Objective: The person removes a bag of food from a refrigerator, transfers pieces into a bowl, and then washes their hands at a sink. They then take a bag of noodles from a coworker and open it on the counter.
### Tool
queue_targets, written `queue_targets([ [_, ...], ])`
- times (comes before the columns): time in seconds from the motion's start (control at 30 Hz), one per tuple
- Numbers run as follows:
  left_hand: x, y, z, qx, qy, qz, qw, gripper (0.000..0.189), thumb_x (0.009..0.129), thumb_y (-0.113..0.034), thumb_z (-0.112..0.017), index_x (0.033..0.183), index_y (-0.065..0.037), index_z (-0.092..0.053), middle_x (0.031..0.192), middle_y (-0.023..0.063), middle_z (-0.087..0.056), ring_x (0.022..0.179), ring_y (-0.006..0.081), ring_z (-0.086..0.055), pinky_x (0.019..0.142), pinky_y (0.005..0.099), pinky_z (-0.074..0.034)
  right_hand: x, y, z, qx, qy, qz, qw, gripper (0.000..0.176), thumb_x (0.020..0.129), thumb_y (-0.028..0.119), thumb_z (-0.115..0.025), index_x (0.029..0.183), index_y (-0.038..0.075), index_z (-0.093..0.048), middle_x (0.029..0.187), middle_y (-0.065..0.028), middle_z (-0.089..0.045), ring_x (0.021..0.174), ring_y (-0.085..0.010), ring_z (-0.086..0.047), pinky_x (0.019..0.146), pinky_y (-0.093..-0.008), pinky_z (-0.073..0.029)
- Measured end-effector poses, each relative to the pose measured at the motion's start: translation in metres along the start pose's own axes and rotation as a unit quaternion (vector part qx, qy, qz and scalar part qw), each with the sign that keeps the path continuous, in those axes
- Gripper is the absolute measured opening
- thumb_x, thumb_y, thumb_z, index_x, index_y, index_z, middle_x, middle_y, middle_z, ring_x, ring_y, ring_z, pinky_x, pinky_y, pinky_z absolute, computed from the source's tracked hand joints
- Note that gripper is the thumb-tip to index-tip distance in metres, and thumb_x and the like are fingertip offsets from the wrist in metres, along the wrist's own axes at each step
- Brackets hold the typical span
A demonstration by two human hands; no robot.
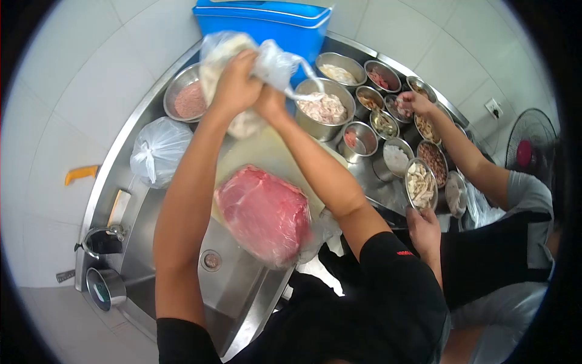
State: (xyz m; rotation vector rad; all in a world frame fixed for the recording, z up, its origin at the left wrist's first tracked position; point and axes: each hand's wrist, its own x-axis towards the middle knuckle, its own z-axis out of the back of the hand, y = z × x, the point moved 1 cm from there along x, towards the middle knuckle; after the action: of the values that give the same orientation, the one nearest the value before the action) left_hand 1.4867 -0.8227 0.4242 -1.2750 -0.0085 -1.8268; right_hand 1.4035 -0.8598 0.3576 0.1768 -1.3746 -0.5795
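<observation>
While we work over the counter, our left hand [235,85] clenches a clear plastic bag of pale meat [213,60], just left of the round steel bowl of pale shredded meat [324,109]. Our right hand [271,104] grips the bag's neck. The bag's corner hangs over that bowl. A raw red meat slab [264,212] lies nearer us than the bowl.

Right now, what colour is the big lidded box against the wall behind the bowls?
Blue. The box shows best in the head view, at the top of the picture.

No legible text or labels anywhere
</observation>
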Motion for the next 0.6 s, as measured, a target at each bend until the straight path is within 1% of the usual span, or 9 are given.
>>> queue_targets([
  [0.1, 0.034, -0.012, 0.001, 0.002, 0.021, -0.029, 0.999, 0.038, 0.062, 0.002, -0.052, 0.100, 0.000, -0.060, 0.103, 0.0196, -0.057, 0.097, 0.0360, -0.053, 0.086, 0.0374, -0.041, 0.050, -0.024, -0.001, 0.174, -0.091, -0.012, 0.980, 0.045, 0.072, 0.013, -0.062, 0.114, 0.002, -0.046, 0.115, -0.0159, -0.047, 0.107, -0.0308, -0.045, 0.094, -0.0388, -0.033],
  [0.17, 0.040, -0.014, -0.006, -0.008, 0.035, -0.039, 0.999, 0.039, 0.063, 0.002, -0.053, 0.101, -0.001, -0.060, 0.104, 0.0191, -0.057, 0.097, 0.0355, -0.053, 0.086, 0.0369, -0.041, 0.065, -0.047, -0.004, 0.035, -0.106, 0.059, 0.992, 0.045, 0.075, 0.015, -0.060, 0.115, 0.003, -0.044, 0.116, -0.0146, -0.044, 0.110, -0.0287, -0.041, 0.096, -0.0379, -0.030],
  [0.23, 0.035, -0.005, -0.019, -0.010, 0.037, 0.051, 0.998, 0.035, 0.068, 0.003, -0.053, 0.103, 0.002, -0.058, 0.109, 0.0203, -0.057, 0.105, 0.0326, -0.053, 0.089, 0.0343, -0.040, 0.054, -0.070, -0.011, -0.042, -0.105, 0.116, 0.987, 0.040, 0.078, 0.017, -0.057, 0.114, 0.003, -0.044, 0.115, -0.0145, -0.045, 0.111, -0.0284, -0.041, 0.098, -0.0379, -0.028],
  [0.3, 0.017, 0.022, -0.039, -0.027, 0.128, 0.172, 0.976, 0.042, 0.070, 0.001, -0.053, 0.112, 0.000, -0.054, 0.113, 0.0226, -0.055, 0.108, 0.0314, -0.052, 0.091, 0.0348, -0.039, 0.020, -0.104, -0.027, 0.055, -0.040, -0.044, 0.997, 0.038, 0.080, 0.015, -0.055, 0.115, 0.003, -0.045, 0.118, -0.0161, -0.044, 0.114, -0.0298, -0.040, 0.097, -0.0410, -0.031],
  [0.37, -0.014, 0.028, -0.052, -0.062, 0.192, 0.231, 0.952, 0.054, 0.071, -0.001, -0.053, 0.125, -0.002, -0.045, 0.119, 0.0231, -0.051, 0.110, 0.0315, -0.051, 0.092, 0.0352, -0.039, -0.023, -0.149, -0.038, 0.032, 0.016, -0.137, 0.990, 0.041, 0.078, 0.015, -0.057, 0.116, 0.003, -0.045, 0.118, -0.0172, -0.044, 0.113, -0.0318, -0.040, 0.095, -0.0428, -0.033],
  [0.47, -0.074, 0.063, -0.082, -0.011, 0.085, 0.146, 0.986, 0.061, 0.075, -0.004, -0.056, 0.132, -0.005, -0.035, 0.124, 0.0210, -0.048, 0.111, 0.0322, -0.050, 0.091, 0.0353, -0.041, -0.066, -0.214, -0.041, -0.114, 0.135, -0.153, 0.972, 0.045, 0.076, 0.016, -0.061, 0.117, 0.003, -0.045, 0.118, -0.0187, -0.043, 0.111, -0.0349, -0.041, 0.092, -0.0455, -0.037],
  [0.5, -0.085, 0.054, -0.073, -0.004, 0.087, 0.154, 0.984, 0.061, 0.075, -0.004, -0.056, 0.132, -0.005, -0.035, 0.124, 0.0210, -0.048, 0.111, 0.0322, -0.050, 0.091, 0.0353, -0.041, -0.062, -0.221, -0.041, -0.238, 0.228, -0.148, 0.933, 0.052, 0.072, 0.018, -0.064, 0.118, 0.004, -0.045, 0.118, -0.0191, -0.043, 0.108, -0.0375, -0.042, 0.092, -0.0457, -0.037],
  [0.57, -0.105, 0.028, -0.049, -0.068, 0.070, 0.314, 0.945, 0.061, 0.077, -0.008, -0.059, 0.132, -0.004, -0.034, 0.125, 0.0209, -0.047, 0.111, 0.0318, -0.050, 0.090, 0.0357, -0.042, -0.043, -0.174, -0.033, -0.335, 0.283, -0.183, 0.880, 0.059, 0.065, 0.017, -0.070, 0.118, 0.005, -0.046, 0.119, -0.0196, -0.042, 0.105, -0.0419, -0.043, 0.091, -0.0464, -0.039],
  [0.6, -0.116, 0.025, -0.039, -0.072, 0.064, 0.323, 0.942, 0.058, 0.081, -0.011, -0.059, 0.132, -0.002, -0.033, 0.125, 0.0197, -0.048, 0.111, 0.0277, -0.051, 0.089, 0.0342, -0.043, -0.025, -0.138, -0.025, -0.311, 0.245, -0.196, 0.897, 0.059, 0.063, 0.014, -0.071, 0.116, 0.005, -0.048, 0.119, -0.0197, -0.042, 0.105, -0.0423, -0.043, 0.090, -0.0461, -0.039],
])
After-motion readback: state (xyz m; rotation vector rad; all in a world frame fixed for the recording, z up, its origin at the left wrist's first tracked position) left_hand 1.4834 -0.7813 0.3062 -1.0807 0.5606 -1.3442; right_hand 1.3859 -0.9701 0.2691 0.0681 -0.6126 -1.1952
